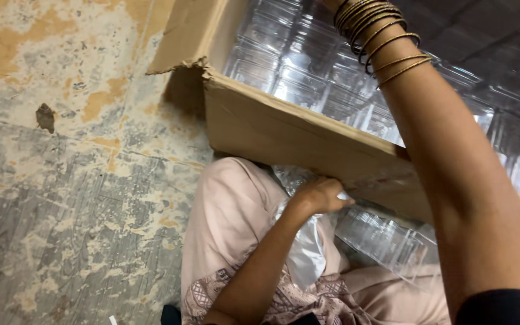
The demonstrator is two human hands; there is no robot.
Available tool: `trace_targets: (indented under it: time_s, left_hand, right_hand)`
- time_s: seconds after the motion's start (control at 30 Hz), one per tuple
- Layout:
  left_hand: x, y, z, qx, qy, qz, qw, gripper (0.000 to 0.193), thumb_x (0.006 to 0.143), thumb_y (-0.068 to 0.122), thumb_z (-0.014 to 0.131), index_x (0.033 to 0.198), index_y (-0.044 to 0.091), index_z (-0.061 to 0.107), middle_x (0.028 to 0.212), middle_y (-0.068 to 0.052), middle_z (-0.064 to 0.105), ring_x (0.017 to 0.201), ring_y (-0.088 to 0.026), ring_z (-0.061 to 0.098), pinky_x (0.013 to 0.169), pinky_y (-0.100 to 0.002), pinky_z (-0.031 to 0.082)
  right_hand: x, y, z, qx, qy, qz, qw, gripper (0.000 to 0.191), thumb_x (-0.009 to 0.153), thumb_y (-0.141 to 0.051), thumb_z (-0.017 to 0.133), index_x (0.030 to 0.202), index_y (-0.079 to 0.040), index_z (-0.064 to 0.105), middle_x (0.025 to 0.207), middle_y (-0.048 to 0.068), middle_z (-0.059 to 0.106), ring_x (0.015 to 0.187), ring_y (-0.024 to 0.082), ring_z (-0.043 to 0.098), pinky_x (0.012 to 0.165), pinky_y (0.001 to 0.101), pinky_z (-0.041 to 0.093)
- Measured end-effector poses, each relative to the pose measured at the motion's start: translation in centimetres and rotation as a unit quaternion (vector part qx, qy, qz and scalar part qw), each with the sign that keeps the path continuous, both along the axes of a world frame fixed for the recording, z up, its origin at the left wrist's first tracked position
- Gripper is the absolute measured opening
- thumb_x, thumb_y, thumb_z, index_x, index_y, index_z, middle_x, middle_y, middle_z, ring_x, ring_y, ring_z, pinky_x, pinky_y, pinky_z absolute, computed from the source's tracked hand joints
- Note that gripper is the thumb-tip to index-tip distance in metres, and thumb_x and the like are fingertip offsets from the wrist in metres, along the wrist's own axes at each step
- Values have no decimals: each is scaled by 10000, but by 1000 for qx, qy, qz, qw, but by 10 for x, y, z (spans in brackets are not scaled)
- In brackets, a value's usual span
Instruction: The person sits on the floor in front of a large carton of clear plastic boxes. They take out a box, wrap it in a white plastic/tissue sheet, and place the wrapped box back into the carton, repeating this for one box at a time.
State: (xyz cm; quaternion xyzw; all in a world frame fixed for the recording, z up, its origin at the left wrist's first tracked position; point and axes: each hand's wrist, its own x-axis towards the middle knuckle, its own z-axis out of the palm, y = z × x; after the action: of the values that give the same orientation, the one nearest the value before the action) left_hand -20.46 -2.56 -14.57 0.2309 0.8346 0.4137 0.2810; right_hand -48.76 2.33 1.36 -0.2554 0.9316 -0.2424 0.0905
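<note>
1. Fingers of the left hand are curled shut on a clear plastic tray, just under the lower edge of the cardboard box. The grip looks like a pinch on the tray's near end, thumb side up.
2. Right hand is out of frame at the top; only the right forearm shows, with a stack of thin gold bangles near the wrist. Can't tell whether its fingers are open or closed.
3. The right arm reaches up and across the box, over its open top, probably toward the contents inside.
4. The box sits tilted toward the person, front wall leaning over the lap, one flap torn and folded out at the left. The tilt likely keeps the contents within reach while seated.
5. Inside the box: tightly packed rows of clear plastic trays, stacked on edge, filling it.
6. The held tray lies between the box's bottom edge and the lap, partly hidden by the box; a crumpled clear plastic bag hangs below the left hand.
7. The person sits on the floor, knee in pale pink cloth raised under the box, likely propping it.
8. The floor is worn grey concrete with patches of peeling yellow.
</note>
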Motion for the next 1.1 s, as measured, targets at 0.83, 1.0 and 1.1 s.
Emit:
trace_targets:
  time_s: [0.83,1.0,1.1]
  left_hand:
    - [4,15,-28,19,0,-22,1000,512,880,500,659,1179,93,748,1188,-188,720,1130,-349,682,996,-421,506]
    - [18,23,-9,9,22,-8,1000,487,879,500,644,1205,152,741,1196,-166,718,1123,-347,682,984,-427,516]
    - [26,31,15,-131,-6,4,991,503,916,542,669,1154,108,758,1232,-180,698,1165,-363,654,996,-456,503]
  right_hand:
    - [156,72,100,-141,61,-79,985,843,744,-494,997,1274,2,568,875,96,696,775,154,696,685,306,587]
    - [326,170,131,-101,146,-45,983,964,722,-351,938,1471,-26,426,1388,185,608,1289,302,626,1095,425,538]
    - [409,205,128,-55,109,-127,984,1192,634,-444,931,1554,9,323,1460,229,524,1337,370,541,1087,446,474]
